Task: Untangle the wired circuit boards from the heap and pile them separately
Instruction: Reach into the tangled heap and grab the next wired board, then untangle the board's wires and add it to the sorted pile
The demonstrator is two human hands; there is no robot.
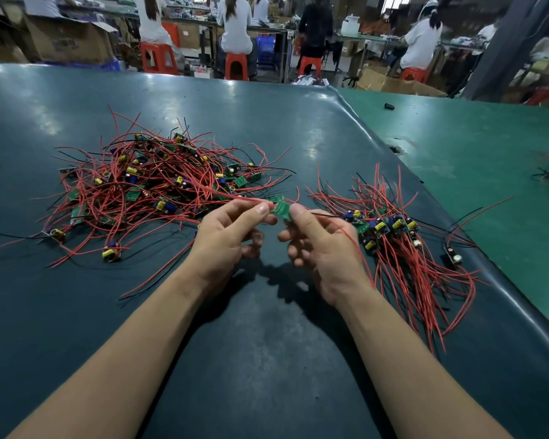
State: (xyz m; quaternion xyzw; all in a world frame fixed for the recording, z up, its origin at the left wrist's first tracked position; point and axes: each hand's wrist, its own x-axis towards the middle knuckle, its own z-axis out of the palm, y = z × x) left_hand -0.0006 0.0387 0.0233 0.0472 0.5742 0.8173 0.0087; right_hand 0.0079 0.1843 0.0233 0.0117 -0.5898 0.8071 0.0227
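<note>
Head view: left hand (232, 229) and right hand (317, 239) raised close together above the dark bench (267, 359), both pinching one small green circuit board (281, 210) between thumb and forefinger, left hand at its left edge, right hand at its right. Remaining fingers of both hands curled under, holding nothing that shows. Red wire (229, 198) running from the board's left side back into the tangled heap (146, 185), spread on the bench to the left of and beyond the hands. Another red wire draped over the right hand and down past the wrist. Sorted pile (393, 229) lying just right of the right hand, boards clustered together, wires fanned toward the near bench edge. One lone board (453, 255) beside that pile, further right. Seated workers on orange stools (236, 66) beyond the bench.
</note>
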